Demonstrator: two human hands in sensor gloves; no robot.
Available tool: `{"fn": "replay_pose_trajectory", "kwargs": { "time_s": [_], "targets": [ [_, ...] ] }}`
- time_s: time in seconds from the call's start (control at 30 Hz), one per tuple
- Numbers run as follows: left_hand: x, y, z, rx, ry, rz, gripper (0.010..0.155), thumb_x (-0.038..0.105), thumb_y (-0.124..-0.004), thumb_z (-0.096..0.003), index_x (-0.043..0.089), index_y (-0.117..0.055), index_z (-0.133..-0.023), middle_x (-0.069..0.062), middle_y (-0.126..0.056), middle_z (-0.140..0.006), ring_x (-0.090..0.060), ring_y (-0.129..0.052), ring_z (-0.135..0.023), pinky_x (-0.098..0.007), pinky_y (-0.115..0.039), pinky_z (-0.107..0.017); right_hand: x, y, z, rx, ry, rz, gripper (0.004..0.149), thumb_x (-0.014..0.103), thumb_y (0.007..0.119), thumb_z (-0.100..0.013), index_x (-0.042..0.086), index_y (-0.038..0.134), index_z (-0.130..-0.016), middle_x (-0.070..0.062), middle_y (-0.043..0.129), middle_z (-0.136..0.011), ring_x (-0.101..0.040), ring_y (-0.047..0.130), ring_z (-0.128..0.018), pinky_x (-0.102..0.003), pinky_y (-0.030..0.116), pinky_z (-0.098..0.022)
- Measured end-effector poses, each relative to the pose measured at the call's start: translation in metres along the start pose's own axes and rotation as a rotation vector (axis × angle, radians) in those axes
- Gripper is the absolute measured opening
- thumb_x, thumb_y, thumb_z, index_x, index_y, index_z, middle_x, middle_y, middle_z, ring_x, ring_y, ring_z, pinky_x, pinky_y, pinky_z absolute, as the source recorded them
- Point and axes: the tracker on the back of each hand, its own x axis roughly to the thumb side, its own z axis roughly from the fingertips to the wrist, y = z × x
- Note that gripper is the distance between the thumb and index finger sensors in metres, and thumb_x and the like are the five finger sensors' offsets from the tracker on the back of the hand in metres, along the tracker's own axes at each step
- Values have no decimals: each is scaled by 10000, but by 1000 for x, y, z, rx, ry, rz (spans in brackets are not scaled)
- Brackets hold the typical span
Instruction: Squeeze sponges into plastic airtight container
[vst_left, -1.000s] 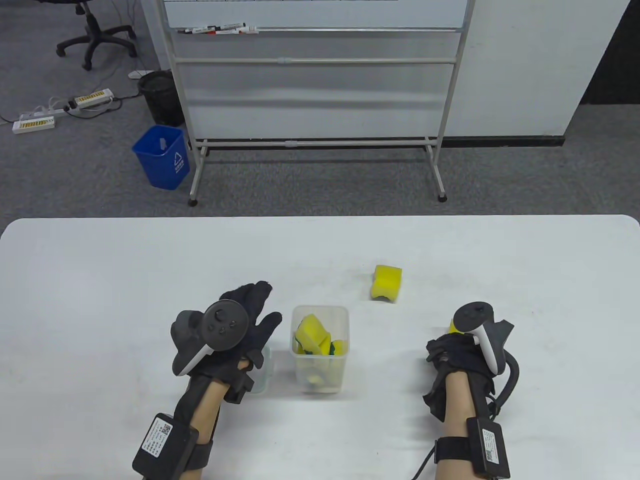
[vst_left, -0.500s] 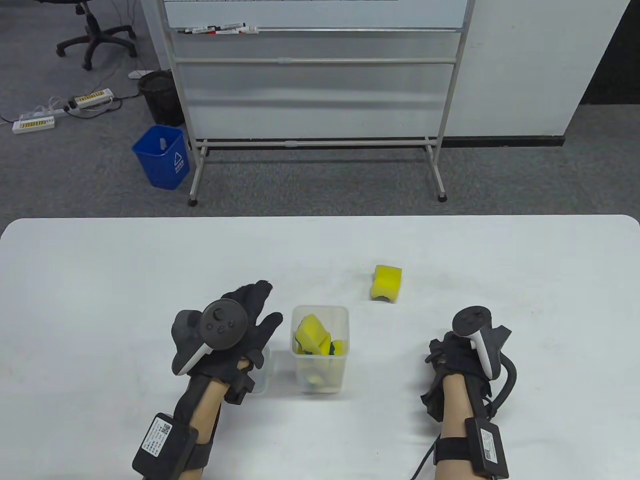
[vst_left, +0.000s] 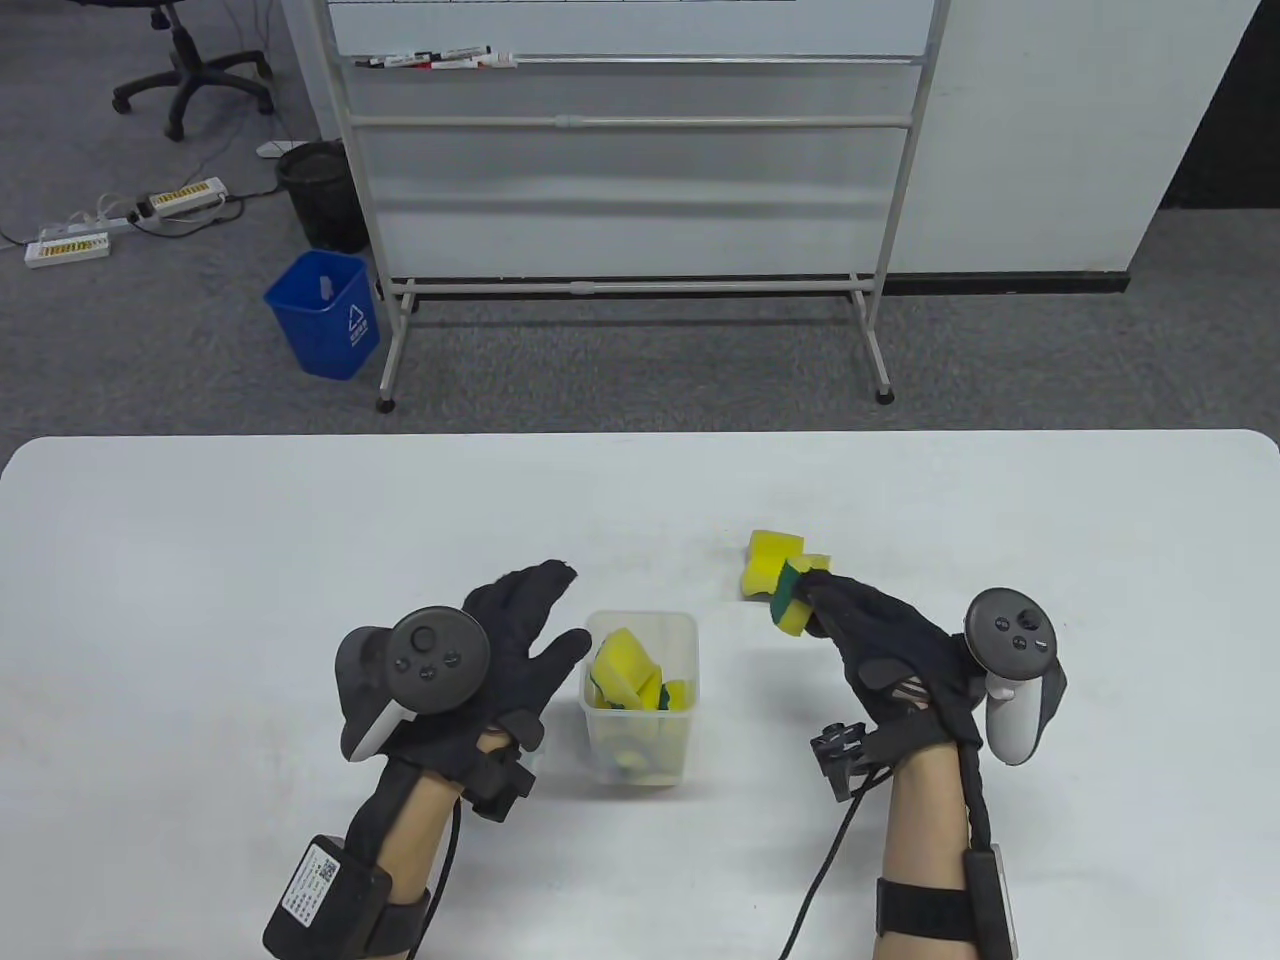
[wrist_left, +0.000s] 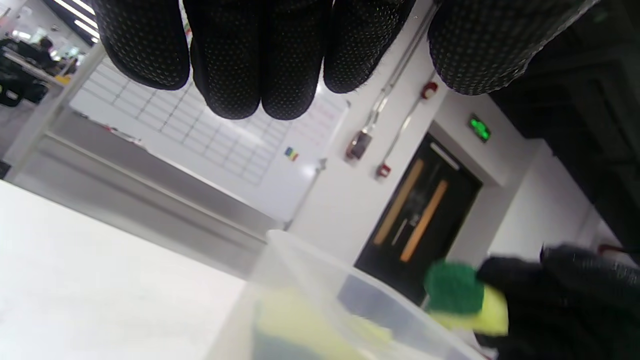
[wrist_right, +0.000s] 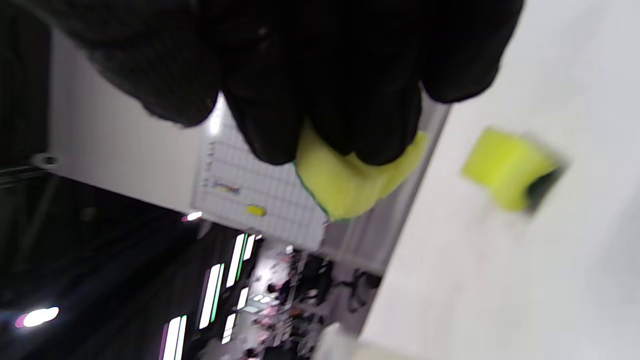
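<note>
A clear plastic container (vst_left: 640, 740) stands on the white table (vst_left: 200, 560) with yellow-green sponges (vst_left: 625, 680) inside. My right hand (vst_left: 860, 630) grips a yellow sponge with a green side (vst_left: 790, 605), lifted to the right of the container; it also shows in the right wrist view (wrist_right: 350, 185) and the left wrist view (wrist_left: 465, 300). Another yellow sponge (vst_left: 765, 560) lies on the table just behind it, also visible in the right wrist view (wrist_right: 505, 170). My left hand (vst_left: 520, 640) is open, fingers spread, beside the container's left wall.
A whiteboard stand (vst_left: 630, 200) stands beyond the table's far edge. A blue bin (vst_left: 325, 315) and a black bin (vst_left: 320, 190) sit on the floor at the left.
My right hand lifted off the table and moved up and left with a sponge in its grip. My left hand shifted slightly toward the container.
</note>
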Motion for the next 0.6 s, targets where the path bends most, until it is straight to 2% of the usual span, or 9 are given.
{"fn": "replay_pose_trajectory", "kwargs": {
  "time_s": [0.13,0.27,0.47,0.53,0.6],
  "targets": [
    [10,1,3,11,-49,82,692,579,-731,-478,223,-631,-1064,-131,-784,-1075,-398,-805,-959,-595,-713,-692,28,21,7,115,-142,-51,529,493,819,-483,169,935,-884,-156,892,-968,-369,953,-815,-567,692,-658],
    [10,-2,3,-23,-66,185,702,588,-725,-479,217,-625,-1067,-135,-788,-1071,-400,-811,-950,-591,-720,-685,45,43,13,222,-229,-112,527,496,818,-483,172,936,-882,-153,899,-962,-365,959,-810,-571,689,-659],
    [5,-8,0,-80,-93,358,717,603,-728,-476,207,-622,-1065,-139,-807,-1054,-383,-858,-914,-574,-750,-666,60,81,20,358,-312,-107,534,503,816,-480,172,938,-881,-151,903,-961,-367,959,-812,-581,685,-660],
    [3,-12,-1,-111,-98,452,748,599,-746,-470,154,-606,-1055,-146,-837,-1020,-372,-895,-878,-561,-773,-649,62,90,22,403,-340,-109,535,506,816,-479,182,930,-891,-142,894,-971,-359,952,-827,-585,681,-666],
    [-1,-14,-2,-98,-96,514,731,570,-772,-465,127,-619,-1026,-136,-883,-962,-344,-943,-817,-536,-803,-622,61,98,22,436,-355,-152,539,504,821,-477,188,923,-902,-137,883,-979,-353,946,-837,-587,679,-667]
  ]
}}
